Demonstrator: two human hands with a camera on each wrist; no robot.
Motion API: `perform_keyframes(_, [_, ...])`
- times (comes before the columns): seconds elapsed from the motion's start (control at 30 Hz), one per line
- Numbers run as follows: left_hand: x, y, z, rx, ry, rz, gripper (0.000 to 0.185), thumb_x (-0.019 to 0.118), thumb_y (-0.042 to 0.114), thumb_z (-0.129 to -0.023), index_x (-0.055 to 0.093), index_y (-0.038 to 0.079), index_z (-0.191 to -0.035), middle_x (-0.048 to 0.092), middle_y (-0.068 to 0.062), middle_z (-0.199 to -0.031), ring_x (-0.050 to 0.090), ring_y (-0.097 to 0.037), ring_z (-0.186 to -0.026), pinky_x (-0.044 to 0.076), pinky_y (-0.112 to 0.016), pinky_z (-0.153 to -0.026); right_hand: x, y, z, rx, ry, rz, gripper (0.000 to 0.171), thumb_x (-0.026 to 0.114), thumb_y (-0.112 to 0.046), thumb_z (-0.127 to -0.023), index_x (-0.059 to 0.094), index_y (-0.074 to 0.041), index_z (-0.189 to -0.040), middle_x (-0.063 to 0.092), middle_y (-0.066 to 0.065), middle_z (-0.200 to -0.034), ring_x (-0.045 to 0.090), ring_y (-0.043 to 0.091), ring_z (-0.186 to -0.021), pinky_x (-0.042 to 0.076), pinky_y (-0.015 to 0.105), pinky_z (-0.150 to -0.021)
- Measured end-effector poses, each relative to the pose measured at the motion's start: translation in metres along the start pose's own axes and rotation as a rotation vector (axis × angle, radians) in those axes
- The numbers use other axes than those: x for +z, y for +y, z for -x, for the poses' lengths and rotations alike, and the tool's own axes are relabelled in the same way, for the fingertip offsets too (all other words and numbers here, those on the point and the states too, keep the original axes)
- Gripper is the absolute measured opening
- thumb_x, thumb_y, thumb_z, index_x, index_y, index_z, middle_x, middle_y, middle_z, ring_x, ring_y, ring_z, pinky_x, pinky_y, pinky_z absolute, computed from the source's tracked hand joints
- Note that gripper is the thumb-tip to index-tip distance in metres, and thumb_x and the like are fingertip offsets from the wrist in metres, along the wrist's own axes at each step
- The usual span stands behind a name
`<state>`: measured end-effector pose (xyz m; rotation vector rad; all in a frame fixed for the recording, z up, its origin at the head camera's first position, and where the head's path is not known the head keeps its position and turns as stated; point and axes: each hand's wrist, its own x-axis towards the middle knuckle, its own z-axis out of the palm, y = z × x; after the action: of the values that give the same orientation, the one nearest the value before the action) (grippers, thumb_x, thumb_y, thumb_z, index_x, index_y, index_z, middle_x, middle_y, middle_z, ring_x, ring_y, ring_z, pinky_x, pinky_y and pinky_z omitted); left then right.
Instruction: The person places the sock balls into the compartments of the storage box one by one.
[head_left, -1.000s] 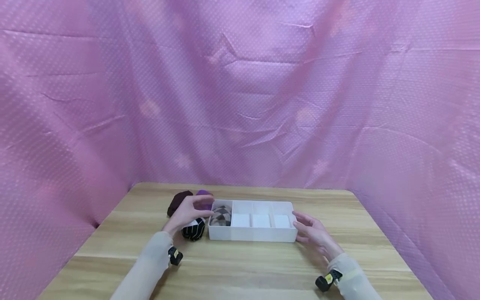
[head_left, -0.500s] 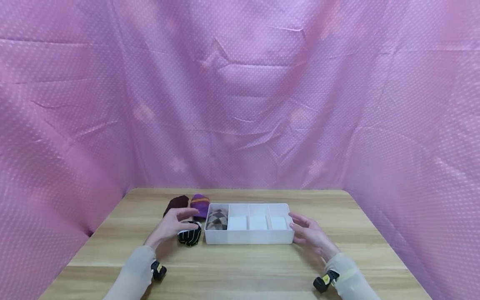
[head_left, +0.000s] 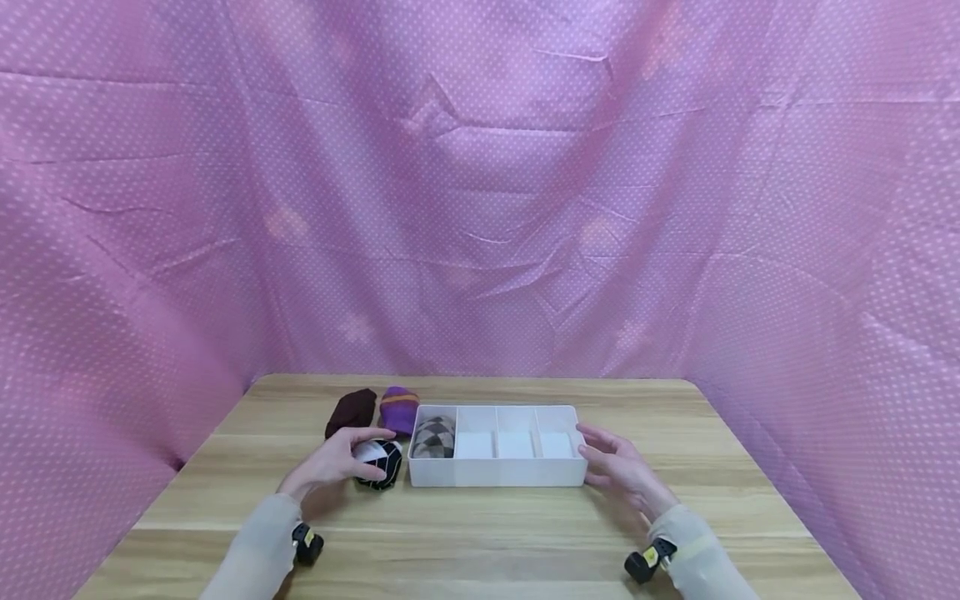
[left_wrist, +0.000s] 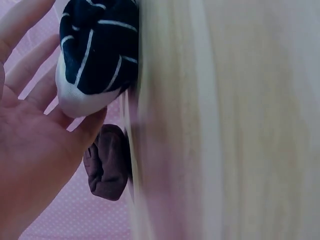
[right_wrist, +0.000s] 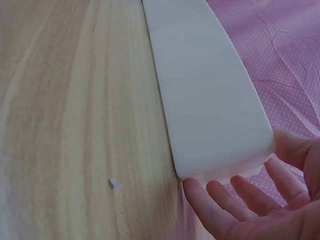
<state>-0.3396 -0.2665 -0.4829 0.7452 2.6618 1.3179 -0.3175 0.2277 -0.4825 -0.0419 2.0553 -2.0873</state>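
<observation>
The black-and-white rolled sock (head_left: 378,461) lies on the table (head_left: 480,525) under the left hand (head_left: 335,460), whose fingers curve over its top and near side in a closing grip; in the left wrist view the sock (left_wrist: 95,55) sits against the fingertips with the palm (left_wrist: 30,165) behind it, so the hand cups it more than it pinches. Just beyond that grip rest a dark maroon roll (head_left: 350,412) and a purple roll (head_left: 398,408), and right beside it stands the white divided tray (head_left: 495,475), its nearest compartment holding a grey checked roll (head_left: 435,438). The right hand (head_left: 618,468) lies with fingers straight and loose against the tray's far end, seemingly steadying it.
</observation>
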Motion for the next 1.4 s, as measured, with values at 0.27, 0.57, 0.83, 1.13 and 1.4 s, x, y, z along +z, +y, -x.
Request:
perform_keyframes(0.27, [-0.006,-0.005,-0.003,-0.025,-0.059,0.003,0.064,0.085,0.017,-0.073,0.06,0.007,-0.131,0.059,-0.02,-0.126,0.057,-0.022,-0.1,0.047,-0.024,-0.082,0.0,0.0,-0.002,-0.008,-0.01,-0.003,0.059,0.057,-0.01,-0.097,0.034,-0.003,-0.151,0.029,0.028,-0.154,0.055,0.028,-0.121,0.05,0.049,-0.099])
perform_keyframes(0.57, [-0.007,-0.007,-0.006,-0.018,-0.085,-0.034,0.066,0.086,0.017,-0.071,0.06,0.008,-0.131,0.06,-0.018,-0.125,0.056,-0.023,-0.101,0.048,-0.028,-0.083,0.003,-0.001,-0.003,-0.007,0.0,-0.009,0.058,0.056,-0.009,-0.098,0.034,-0.003,-0.15,0.031,0.028,-0.153,0.054,0.03,-0.123,0.05,0.049,-0.099])
perform_keyframes(0.83, [-0.007,-0.006,-0.012,-0.05,-0.086,-0.041,0.065,0.087,0.017,-0.07,0.062,0.009,-0.129,0.062,-0.015,-0.119,0.055,-0.02,-0.095,0.047,-0.027,-0.078,0.003,0.0,-0.003,-0.003,0.002,-0.011,0.057,0.057,-0.009,-0.098,0.034,-0.004,-0.151,0.031,0.027,-0.154,0.054,0.028,-0.122,0.05,0.048,-0.099])
perform_keyframes(1.13, [-0.005,-0.003,-0.013,-0.027,-0.139,-0.032,0.071,0.087,0.019,-0.071,0.057,0.006,-0.134,0.063,-0.015,-0.115,0.059,-0.017,-0.092,0.05,-0.025,-0.076,0.002,-0.004,-0.004,0.0,0.006,0.008,0.058,0.058,-0.01,-0.098,0.035,-0.005,-0.15,0.031,0.028,-0.154,0.047,0.039,-0.131,0.05,0.049,-0.1])
perform_keyframes(1.4, [-0.003,-0.002,-0.015,-0.032,-0.143,-0.075,0.072,0.088,0.022,-0.068,0.059,0.009,-0.132,0.062,-0.013,-0.113,0.058,-0.019,-0.094,0.049,-0.029,-0.08,0.002,-0.001,-0.005,0.006,0.007,0.015,0.058,0.058,-0.01,-0.097,0.035,-0.005,-0.15,0.032,0.028,-0.153,0.049,0.036,-0.129,0.05,0.048,-0.098])
